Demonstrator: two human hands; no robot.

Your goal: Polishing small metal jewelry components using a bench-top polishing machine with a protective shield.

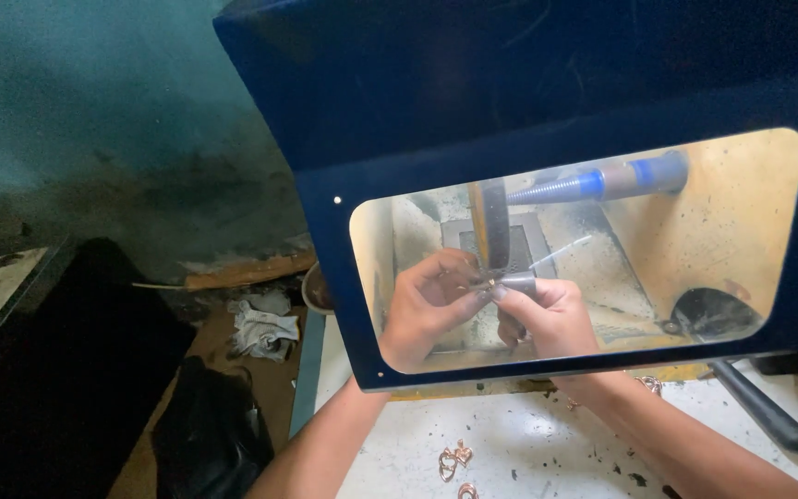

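Both of my hands reach inside a dark blue box with a clear window [584, 249]. My left hand [427, 305] and my right hand [547, 314] pinch a small gold-coloured piece [489, 281] together. They press it against the edge of a spinning buffing wheel [491, 222]. My right hand also grips a small grey block [521, 282] behind the piece. The wheel sits on a blue tapered spindle [602, 183] that runs to the right.
Several copper-coloured jewellery pieces [454, 459] lie on the speckled white bench [528, 444] in front of the box. A black handle [759, 407] sticks out at the right. Crumpled rags [265, 333] and a dark bag [210, 434] lie on the floor at the left.
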